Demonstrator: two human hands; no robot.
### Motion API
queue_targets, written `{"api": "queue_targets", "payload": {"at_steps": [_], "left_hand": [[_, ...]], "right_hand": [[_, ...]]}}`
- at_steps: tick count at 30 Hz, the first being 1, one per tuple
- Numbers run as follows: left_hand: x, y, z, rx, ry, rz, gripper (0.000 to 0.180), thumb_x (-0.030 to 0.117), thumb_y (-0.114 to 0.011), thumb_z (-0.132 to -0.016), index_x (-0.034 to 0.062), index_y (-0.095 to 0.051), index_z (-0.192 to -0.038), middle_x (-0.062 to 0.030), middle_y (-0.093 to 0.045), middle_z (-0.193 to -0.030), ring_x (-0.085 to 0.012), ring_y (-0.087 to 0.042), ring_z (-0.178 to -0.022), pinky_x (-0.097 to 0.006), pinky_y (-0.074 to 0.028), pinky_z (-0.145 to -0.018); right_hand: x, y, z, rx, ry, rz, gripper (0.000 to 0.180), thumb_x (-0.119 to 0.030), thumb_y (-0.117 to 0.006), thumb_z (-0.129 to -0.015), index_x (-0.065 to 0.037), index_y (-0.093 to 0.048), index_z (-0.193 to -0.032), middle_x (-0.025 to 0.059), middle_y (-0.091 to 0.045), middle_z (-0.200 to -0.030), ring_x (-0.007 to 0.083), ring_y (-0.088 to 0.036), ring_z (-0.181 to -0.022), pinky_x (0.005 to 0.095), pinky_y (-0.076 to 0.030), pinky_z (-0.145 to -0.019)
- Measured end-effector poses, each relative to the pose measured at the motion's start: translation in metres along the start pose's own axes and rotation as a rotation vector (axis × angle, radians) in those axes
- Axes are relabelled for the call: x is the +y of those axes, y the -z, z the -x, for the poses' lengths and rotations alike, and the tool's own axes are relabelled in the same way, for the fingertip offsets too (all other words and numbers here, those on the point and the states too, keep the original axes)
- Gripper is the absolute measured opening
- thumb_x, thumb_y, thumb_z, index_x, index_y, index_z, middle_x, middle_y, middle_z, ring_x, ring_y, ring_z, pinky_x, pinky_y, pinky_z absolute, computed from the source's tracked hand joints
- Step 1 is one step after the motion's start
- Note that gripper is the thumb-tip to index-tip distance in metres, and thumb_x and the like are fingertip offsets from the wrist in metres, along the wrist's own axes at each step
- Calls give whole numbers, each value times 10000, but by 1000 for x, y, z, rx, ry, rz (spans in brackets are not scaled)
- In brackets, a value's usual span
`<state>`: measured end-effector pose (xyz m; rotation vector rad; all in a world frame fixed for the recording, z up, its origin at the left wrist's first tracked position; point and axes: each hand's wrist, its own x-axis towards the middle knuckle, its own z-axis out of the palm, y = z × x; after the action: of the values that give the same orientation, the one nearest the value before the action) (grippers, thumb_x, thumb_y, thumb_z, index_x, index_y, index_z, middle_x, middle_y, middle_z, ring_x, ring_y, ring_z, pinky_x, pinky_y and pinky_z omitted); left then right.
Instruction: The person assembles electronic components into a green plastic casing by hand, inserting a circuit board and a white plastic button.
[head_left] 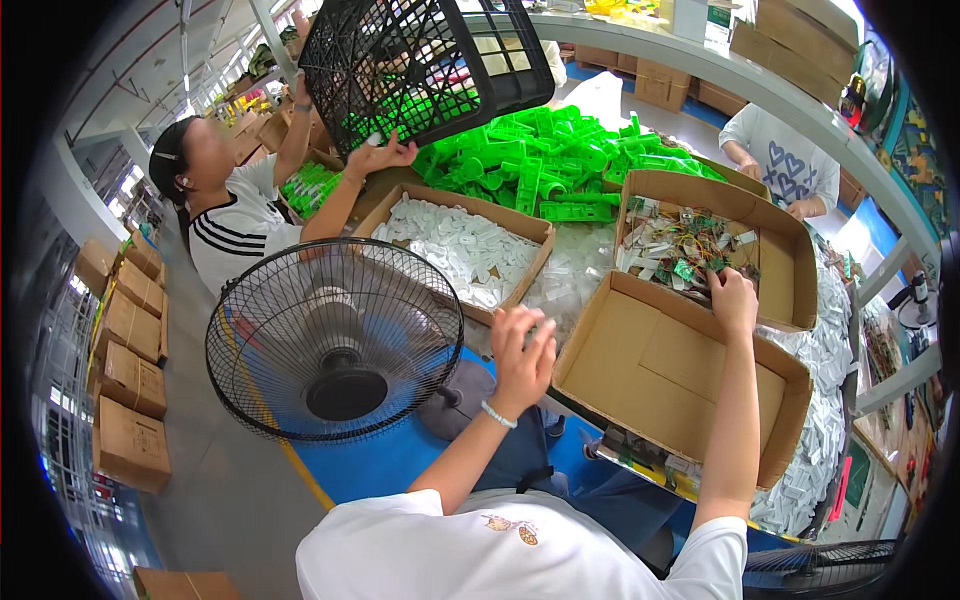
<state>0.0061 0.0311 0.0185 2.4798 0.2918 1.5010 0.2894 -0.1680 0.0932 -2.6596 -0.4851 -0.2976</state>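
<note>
My right hand [734,298] reaches over the near carton into a cardboard box [790,262] of small green circuit boards with thin wires [682,245]. Its fingers are closed down among the boards, and what they pinch is hidden. Just in front of it lies a cardboard carton [640,345] with a bare bottom. My left hand [522,358], a pale bead bracelet at its wrist, hovers off that carton's left edge. Its fingers are loosely bent and apart, with nothing in them.
A black-caged fan [345,340] stands close on my left. Beyond lie a box of white plastic parts [460,245] and a heap of green plastic parts [540,160]. One co-worker lifts a black crate [420,70]; another [785,160] is at the far right. White pieces [815,400] lie along the right.
</note>
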Motion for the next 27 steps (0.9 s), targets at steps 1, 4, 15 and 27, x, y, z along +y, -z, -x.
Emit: {"api": "queue_targets", "payload": {"at_steps": [1,4,15,27], "left_hand": [[-3,-1,-10,-2,3,2,261,191,-597,-864,61,-646,-1085,-117,-586,-1133,-330,-506,-1156,-532,-293,-1077],[-18,-8,-32,3,115,-403,280,159,-626,-837,47,-645,-1093,-131,-609,-1109,-320,-502,-1165,-540,-247,-1109],[-56,-33,-18,-86,65,-234,84,88,-649,-797,42,-636,-866,-64,-591,-792,-255,-536,-873,-531,-262,-1062],[-39,-19,-19,-123,71,-110,201,101,-605,-852,19,-642,-1031,-90,-619,-940,-257,-545,-996,-507,-267,-1076]], "right_hand": [[1,0,0,-3,-1,3,356,-391,-565,-900,-49,-665,-900,183,-685,-910,368,-645,-897,474,-501,-780],[2,1,0,34,21,8,354,-390,-567,-901,-51,-670,-898,181,-686,-906,364,-647,-888,468,-503,-774],[-2,2,-2,13,-2,24,348,-385,-567,-902,-51,-667,-912,177,-687,-905,363,-648,-891,461,-506,-780],[-5,-1,-2,27,12,24,348,-384,-568,-899,-52,-671,-903,183,-687,-892,376,-647,-883,468,-500,-771]]}}
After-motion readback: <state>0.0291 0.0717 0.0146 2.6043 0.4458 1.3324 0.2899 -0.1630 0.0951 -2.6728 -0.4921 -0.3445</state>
